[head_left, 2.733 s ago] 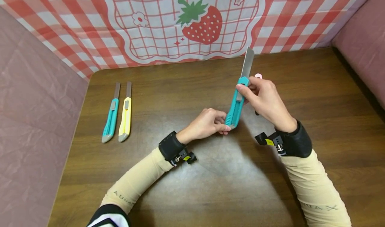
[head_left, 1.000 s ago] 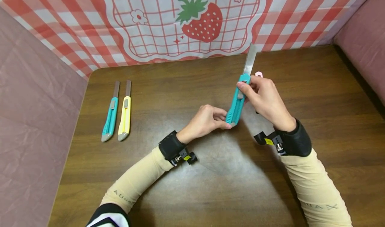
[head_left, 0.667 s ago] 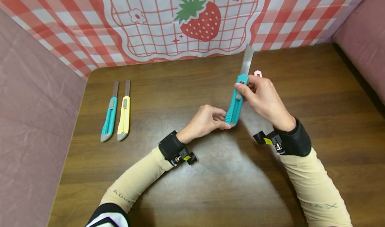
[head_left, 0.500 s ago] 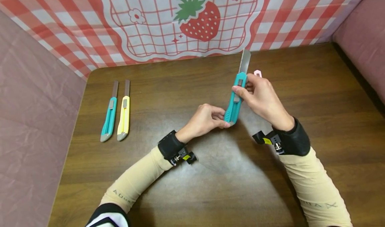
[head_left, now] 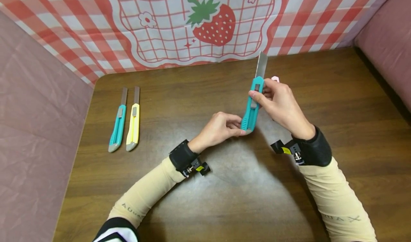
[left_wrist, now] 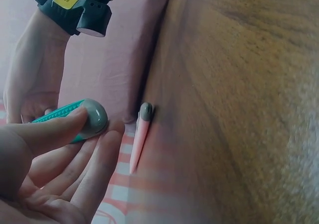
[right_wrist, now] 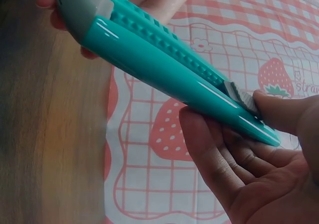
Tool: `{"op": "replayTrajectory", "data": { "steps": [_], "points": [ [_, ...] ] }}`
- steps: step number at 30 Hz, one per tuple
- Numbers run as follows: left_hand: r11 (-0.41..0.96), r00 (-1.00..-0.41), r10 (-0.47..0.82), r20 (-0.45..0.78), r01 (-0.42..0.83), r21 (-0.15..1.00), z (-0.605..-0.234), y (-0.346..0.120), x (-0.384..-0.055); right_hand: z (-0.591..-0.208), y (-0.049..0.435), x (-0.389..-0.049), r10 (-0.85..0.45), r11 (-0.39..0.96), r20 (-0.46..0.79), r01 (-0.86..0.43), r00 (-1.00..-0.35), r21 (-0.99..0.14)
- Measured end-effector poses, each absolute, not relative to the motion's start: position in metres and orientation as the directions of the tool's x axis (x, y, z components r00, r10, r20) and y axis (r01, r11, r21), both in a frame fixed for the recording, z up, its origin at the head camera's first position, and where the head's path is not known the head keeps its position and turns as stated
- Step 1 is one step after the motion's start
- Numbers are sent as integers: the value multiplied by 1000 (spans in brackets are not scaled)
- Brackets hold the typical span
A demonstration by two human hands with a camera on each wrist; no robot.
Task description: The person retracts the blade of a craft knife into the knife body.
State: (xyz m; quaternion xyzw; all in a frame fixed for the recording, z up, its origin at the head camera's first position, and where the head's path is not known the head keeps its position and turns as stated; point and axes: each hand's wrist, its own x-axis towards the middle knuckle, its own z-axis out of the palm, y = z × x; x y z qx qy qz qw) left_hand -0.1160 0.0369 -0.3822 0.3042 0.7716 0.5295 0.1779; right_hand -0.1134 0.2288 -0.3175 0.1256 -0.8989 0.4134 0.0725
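A teal utility knife point(head_left: 251, 118) is held up over the table in both hands, tilted, its blade point(head_left: 261, 64) out and pointing away toward the cloth. My left hand point(head_left: 218, 128) pinches the grey end cap point(left_wrist: 94, 118) between thumb and fingers. Nearer the blade, my right hand point(head_left: 284, 101) grips the front of the handle. In the right wrist view its thumb point(right_wrist: 279, 107) sits at the grey slider point(right_wrist: 240, 98), with fingers under the handle. Behind the right hand lies a pink utility knife point(left_wrist: 140, 143), mostly hidden from the head view.
A second teal utility knife point(head_left: 117, 128) and a yellow one point(head_left: 133, 128) lie side by side at the left of the wooden table point(head_left: 179, 92), blades out. A checked strawberry cloth point(head_left: 170, 31) hangs along the back edge. A pink padded surface point(head_left: 385, 46) borders the right.
The blade of the held knife sticks out less than a second ago. My right thumb has moved slightly down and left along the handle. The left hand has barely moved.
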Motion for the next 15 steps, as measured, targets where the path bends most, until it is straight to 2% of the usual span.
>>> {"op": "replayTrajectory", "data": {
  "steps": [6, 15],
  "points": [
    [256, -777, 627, 57, 275, 927, -383, 38, -115, -318, 228, -113, -164, 601, 252, -299, -954, -741],
    [245, -785, 614, 85, 292, 924, -383, 38, -115, -319, 228, -113, -180, 590, 226, -288, -958, -754]
  ]
}}
